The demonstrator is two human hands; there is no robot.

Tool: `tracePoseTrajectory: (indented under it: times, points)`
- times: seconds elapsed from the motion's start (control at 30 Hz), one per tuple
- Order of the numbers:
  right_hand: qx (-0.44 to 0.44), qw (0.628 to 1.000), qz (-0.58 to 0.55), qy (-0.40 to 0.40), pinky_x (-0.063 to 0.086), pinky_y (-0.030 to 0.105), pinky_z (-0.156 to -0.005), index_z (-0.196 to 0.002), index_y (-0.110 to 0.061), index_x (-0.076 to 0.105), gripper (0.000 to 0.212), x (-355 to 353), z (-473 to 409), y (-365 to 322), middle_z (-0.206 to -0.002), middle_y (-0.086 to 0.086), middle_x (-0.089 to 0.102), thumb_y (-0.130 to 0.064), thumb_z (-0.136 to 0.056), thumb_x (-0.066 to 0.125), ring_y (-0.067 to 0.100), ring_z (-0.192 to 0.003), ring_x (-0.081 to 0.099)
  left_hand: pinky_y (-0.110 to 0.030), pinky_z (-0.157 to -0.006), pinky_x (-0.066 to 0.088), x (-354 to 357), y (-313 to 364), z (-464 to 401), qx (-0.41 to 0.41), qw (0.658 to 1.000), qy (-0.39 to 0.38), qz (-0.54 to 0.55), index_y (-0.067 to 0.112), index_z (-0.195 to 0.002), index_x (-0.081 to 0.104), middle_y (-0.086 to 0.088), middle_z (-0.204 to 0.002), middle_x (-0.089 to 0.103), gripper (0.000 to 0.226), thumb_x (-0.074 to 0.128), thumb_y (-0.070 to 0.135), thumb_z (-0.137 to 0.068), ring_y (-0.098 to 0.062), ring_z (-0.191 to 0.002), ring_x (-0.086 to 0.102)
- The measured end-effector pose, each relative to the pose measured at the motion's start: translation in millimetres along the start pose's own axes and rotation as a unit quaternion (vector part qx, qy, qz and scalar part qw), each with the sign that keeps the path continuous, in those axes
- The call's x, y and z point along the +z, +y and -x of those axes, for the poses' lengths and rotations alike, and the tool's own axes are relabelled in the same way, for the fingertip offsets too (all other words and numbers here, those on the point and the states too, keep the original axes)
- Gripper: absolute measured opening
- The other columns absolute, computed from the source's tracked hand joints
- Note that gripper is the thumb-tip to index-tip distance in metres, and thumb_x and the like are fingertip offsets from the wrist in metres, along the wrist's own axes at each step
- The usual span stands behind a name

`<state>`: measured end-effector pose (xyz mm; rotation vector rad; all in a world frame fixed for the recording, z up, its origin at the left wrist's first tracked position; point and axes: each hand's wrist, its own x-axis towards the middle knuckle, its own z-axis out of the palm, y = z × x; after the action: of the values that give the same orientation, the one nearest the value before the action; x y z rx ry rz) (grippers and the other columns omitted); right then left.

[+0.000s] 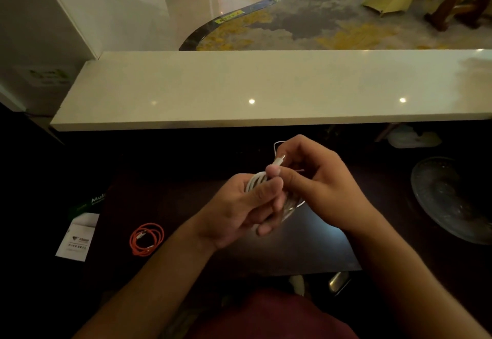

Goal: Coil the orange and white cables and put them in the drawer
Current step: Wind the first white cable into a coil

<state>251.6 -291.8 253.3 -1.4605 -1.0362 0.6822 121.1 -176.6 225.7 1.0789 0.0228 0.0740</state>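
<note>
A white cable [256, 181] is wound into loops above the dark desk. My left hand [241, 212] grips the bundle of loops, with its thumb on top. Just right of it, my right hand [316, 181] pinches the cable's loose end near the white plug, and a thin strand arcs up behind its fingers. The orange cable [146, 239] lies coiled on the desk at the lower left, apart from both hands. No drawer is visible.
A raised pale counter [266, 88] runs across the back. White paper and a green package [80, 235] lie at the desk's left edge. A round glass dish [450, 197] sits on the right. A shiny desk patch [306, 245] lies under my hands.
</note>
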Motion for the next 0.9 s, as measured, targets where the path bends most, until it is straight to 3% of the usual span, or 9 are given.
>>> tracePoseTrajectory:
  times: [0.17, 0.23, 0.3, 0.4, 0.5, 0.57, 0.7, 0.9]
  points:
    - [0.006, 0.998, 0.028, 0.050, 0.055, 0.041, -0.053, -0.094, -0.007, 0.060, 0.019, -3, 2, 3, -0.074, 0.006, 0.069, -0.019, -0.090, 0.074, 0.020, -0.062, 0.068, -0.027, -0.063, 0.043, -4, -1, -3, 0.022, 0.981, 0.190, -0.025, 0.006, -0.085, 0.065, 0.006, -0.048, 0.050, 0.045, 0.060, 0.051, -0.091, -0.017, -0.058, 0.053]
    - [0.015, 0.998, 0.025, 0.053, 0.055, 0.043, -0.052, -0.094, -0.008, 0.059, 0.019, -3, 2, 6, -0.072, 0.012, 0.069, -0.021, -0.091, 0.073, 0.031, -0.060, 0.067, -0.025, -0.068, 0.044, -7, -3, -3, 0.040, 0.975, 0.212, -0.048, 0.003, -0.090, 0.064, 0.003, -0.051, 0.050, 0.046, 0.056, 0.048, -0.090, -0.015, -0.061, 0.053]
    - [0.030, 0.998, 0.004, 0.054, 0.055, 0.039, -0.054, -0.096, -0.005, 0.058, 0.020, -2, 0, 8, -0.072, 0.008, 0.070, -0.022, -0.093, 0.070, 0.028, -0.062, 0.068, -0.022, -0.069, 0.046, -8, -5, -2, 0.052, 0.967, 0.233, -0.090, -0.007, -0.096, 0.061, -0.006, -0.053, 0.045, 0.051, 0.056, 0.044, -0.092, -0.014, -0.059, 0.053]
    - [0.053, 0.997, -0.048, 0.042, 0.054, 0.027, -0.057, -0.099, 0.003, 0.056, 0.017, -1, -1, 12, -0.072, 0.001, 0.071, -0.011, -0.095, 0.065, 0.016, -0.065, 0.068, -0.019, -0.060, 0.044, -10, -5, 0, 0.077, 0.940, 0.272, -0.190, -0.003, -0.099, 0.065, -0.022, -0.060, 0.048, 0.043, 0.054, 0.038, -0.098, -0.009, -0.052, 0.048]
    - [0.044, 0.998, -0.036, 0.035, 0.056, 0.027, -0.063, -0.099, 0.002, 0.059, 0.012, -2, -1, 15, -0.078, 0.006, 0.073, -0.007, -0.095, 0.066, 0.015, -0.071, 0.071, -0.017, -0.053, 0.039, -12, -1, 0, 0.084, 0.910, 0.307, -0.265, 0.010, -0.100, 0.073, -0.012, -0.058, 0.054, 0.029, 0.055, 0.033, -0.100, -0.006, -0.049, 0.046]
    - [0.035, 0.999, -0.019, 0.028, 0.058, 0.030, -0.068, -0.100, -0.001, 0.061, 0.012, -2, -1, 15, -0.084, 0.012, 0.074, -0.009, -0.094, 0.067, 0.017, -0.075, 0.073, -0.017, -0.052, 0.038, -14, 2, 1, 0.079, 0.900, 0.315, -0.290, 0.014, -0.102, 0.076, -0.002, -0.059, 0.057, 0.022, 0.057, 0.025, -0.101, -0.004, -0.050, 0.048]
    - [0.029, 1.000, -0.009, 0.008, 0.060, 0.034, -0.064, -0.104, -0.004, 0.061, 0.012, -2, 0, 14, -0.087, 0.015, 0.072, -0.008, -0.095, 0.066, 0.030, -0.078, 0.073, -0.018, -0.051, 0.040, -14, 3, 3, 0.052, 0.914, 0.300, -0.270, 0.014, -0.096, 0.076, -0.004, -0.063, 0.061, 0.015, 0.062, 0.018, -0.098, -0.005, -0.052, 0.051]
    - [0.044, 0.994, -0.094, 0.022, 0.056, 0.033, -0.052, -0.105, 0.003, 0.057, 0.020, 2, -1, 12, -0.078, 0.011, 0.070, -0.013, -0.093, 0.061, 0.025, -0.066, 0.068, -0.022, -0.059, 0.043, -14, 6, 4, 0.055, 0.931, 0.271, -0.238, 0.014, -0.081, 0.072, -0.009, -0.064, 0.055, 0.025, 0.060, 0.029, -0.097, -0.013, -0.059, 0.051]
